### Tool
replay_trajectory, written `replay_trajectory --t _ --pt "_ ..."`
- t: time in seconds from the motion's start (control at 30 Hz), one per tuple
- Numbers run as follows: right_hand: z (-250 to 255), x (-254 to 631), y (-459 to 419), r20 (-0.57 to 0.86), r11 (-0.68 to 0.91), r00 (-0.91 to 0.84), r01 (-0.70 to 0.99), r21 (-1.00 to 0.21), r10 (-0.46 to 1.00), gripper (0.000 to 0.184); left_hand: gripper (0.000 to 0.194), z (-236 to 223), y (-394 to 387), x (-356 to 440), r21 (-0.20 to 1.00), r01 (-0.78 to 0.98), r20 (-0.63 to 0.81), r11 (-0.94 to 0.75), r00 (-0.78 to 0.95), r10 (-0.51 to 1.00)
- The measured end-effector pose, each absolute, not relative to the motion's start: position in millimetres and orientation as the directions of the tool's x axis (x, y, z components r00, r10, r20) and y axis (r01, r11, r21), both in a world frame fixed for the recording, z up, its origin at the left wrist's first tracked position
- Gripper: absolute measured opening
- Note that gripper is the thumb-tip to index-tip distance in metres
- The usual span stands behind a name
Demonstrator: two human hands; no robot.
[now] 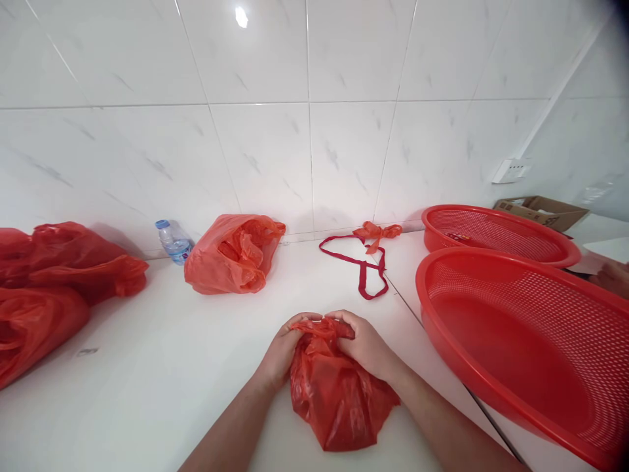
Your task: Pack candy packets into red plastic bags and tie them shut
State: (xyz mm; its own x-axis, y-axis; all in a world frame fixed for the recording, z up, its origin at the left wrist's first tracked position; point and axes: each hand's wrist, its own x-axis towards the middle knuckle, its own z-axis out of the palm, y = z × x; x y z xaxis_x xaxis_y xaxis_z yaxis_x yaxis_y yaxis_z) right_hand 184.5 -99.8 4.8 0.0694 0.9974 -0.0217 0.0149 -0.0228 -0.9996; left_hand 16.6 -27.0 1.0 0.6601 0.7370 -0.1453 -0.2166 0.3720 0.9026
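Note:
A crumpled red plastic bag (339, 400) hangs down toward me over the white table, gathered at its top between my two hands. My left hand (285, 347) is closed on the bag's upper left edge, thumb on the near side. On the upper right, my right hand (366, 344) grips the gathered plastic with its fingers curled behind. Most of my fingertips are hidden by the folds. Whether anything is inside the bag I cannot tell. Beyond my hands, a dark red strap (363, 269) lies looped on the table, touching a knotted red plastic strip (377, 233).
Two red plastic baskets (491, 393) stand at the right, one behind the other. A filled red bag (221, 255) and a water bottle (173, 244) are by the tiled wall. More red bags (63, 282) lie at left. Another person's hand (612, 278) shows near a cardboard box (540, 213).

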Motion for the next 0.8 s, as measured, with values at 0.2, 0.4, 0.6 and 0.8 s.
replay_trajectory --t 0.2,0.4,0.6,0.8 --pt "-6 185 -93 0.028 -0.059 0.279 0.298 -0.953 0.96 0.014 0.018 -3 -30 18 0.962 -0.137 -0.071 0.235 0.707 0.703" --pt "2 192 -91 -0.01 -0.033 0.233 0.093 -0.995 0.972 0.026 0.016 -2 -34 16 0.98 -0.069 -0.07 0.189 0.763 0.643" --pt "1 205 -90 -0.154 -0.073 0.155 -0.431 -0.899 0.976 0.041 0.014 -4 -37 17 0.989 -0.145 0.093 0.03 0.764 0.639" --pt "-13 230 -76 -0.028 -0.078 0.556 0.068 -0.995 0.831 0.023 0.019 -6 -45 16 0.851 0.14 0.386 -0.505 0.486 0.784"
